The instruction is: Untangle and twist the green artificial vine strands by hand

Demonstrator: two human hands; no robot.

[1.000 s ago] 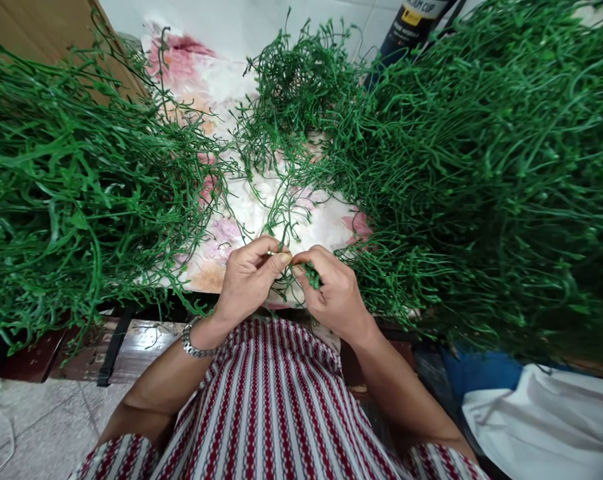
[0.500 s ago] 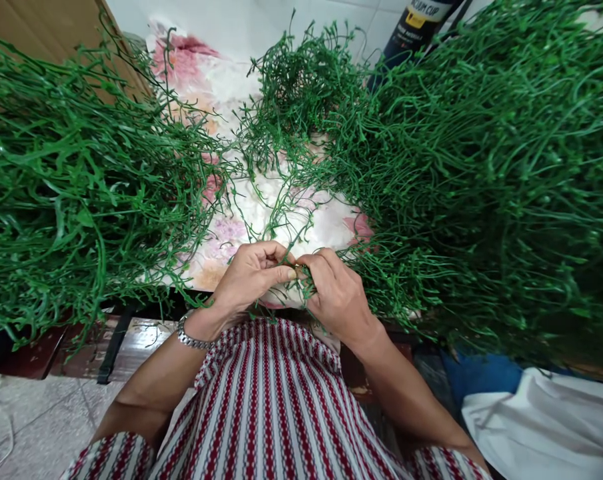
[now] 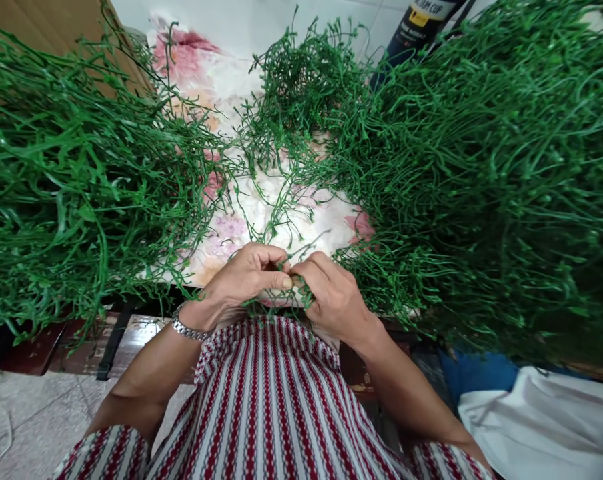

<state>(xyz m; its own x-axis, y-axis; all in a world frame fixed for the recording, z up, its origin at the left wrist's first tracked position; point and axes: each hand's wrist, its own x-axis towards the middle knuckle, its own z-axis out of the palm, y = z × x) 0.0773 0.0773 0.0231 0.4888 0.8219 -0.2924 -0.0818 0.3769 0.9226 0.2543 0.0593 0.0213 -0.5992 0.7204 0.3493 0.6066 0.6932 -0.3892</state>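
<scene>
My left hand [image 3: 244,280] and my right hand [image 3: 331,293] meet at the near edge of a floral cloth [image 3: 241,213], fingertips pinched together on a thin green plastic sprig [image 3: 286,223] that trails away over the cloth. Small green pieces show between the right hand's curled fingers. A metal watch band sits on my left wrist. A large heap of green plastic stems [image 3: 481,173] lies to the right. Another heap [image 3: 66,193] lies to the left.
A dark can with a yellow label [image 3: 411,27] stands at the back behind the right heap. White cloth [image 3: 536,427] over something blue [image 3: 476,377] lies at lower right. A brown board [image 3: 36,27] leans at upper left. Tiled floor shows at lower left.
Both hands have drawn slightly nearer to my body and closed tighter together on the sprig. The heaps have not moved.
</scene>
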